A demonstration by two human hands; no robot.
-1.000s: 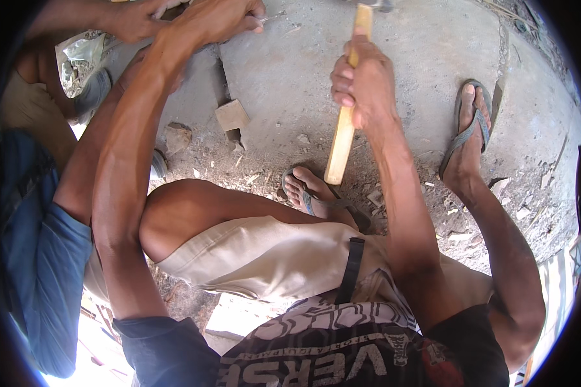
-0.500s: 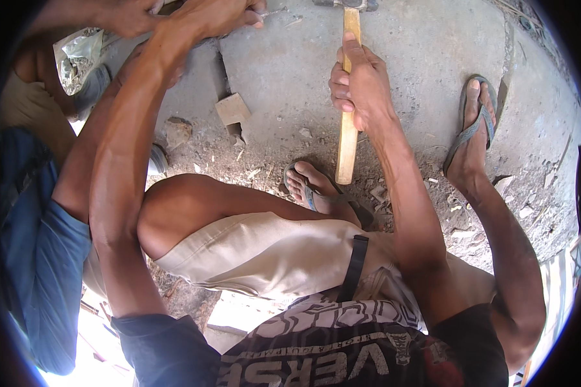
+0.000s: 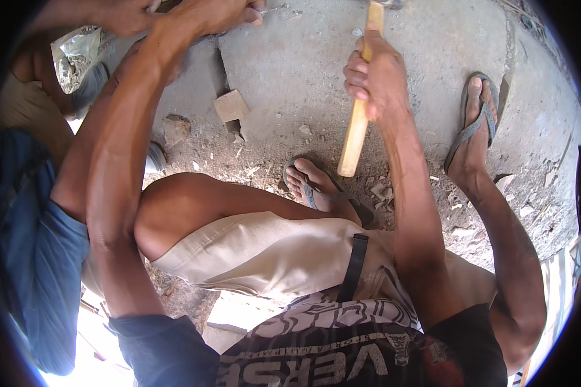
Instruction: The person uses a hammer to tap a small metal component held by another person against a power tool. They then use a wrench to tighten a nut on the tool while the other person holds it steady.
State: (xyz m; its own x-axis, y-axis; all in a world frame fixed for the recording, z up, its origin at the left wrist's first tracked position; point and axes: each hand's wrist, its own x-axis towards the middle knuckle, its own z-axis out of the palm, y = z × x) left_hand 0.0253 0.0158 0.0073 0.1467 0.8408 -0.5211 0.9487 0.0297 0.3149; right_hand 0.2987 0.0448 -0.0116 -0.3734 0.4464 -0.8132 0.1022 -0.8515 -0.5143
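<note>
My right hand [image 3: 382, 74] is wrapped around the pale wooden handle of a hammer [image 3: 353, 145]. The metal head is partly cut off by the top edge, over a grey concrete slab [image 3: 445, 58]. At the upper left, my left hand [image 3: 229, 14] reaches to the picture's edge with its fingers curled closed. Whatever they grip is out of sight; a thin piece of metal [image 3: 274, 9] shows on the slab side of the fingertips. A co-worker's hand [image 3: 132, 16] is close beside my left wrist.
A co-worker in blue clothing [image 3: 51, 258] crouches at my left. A square tile piece [image 3: 231, 106] lies at a gap in the slab, with a stone [image 3: 176, 130] nearby. Rubble [image 3: 258, 171] covers the ground around my sandalled foot [image 3: 313, 180]; my other foot [image 3: 474, 116] rests on the concrete.
My right hand has moved slightly right with the hammer, whose handle now leans to the right at the top. My left hand has stayed nearly in place.
</note>
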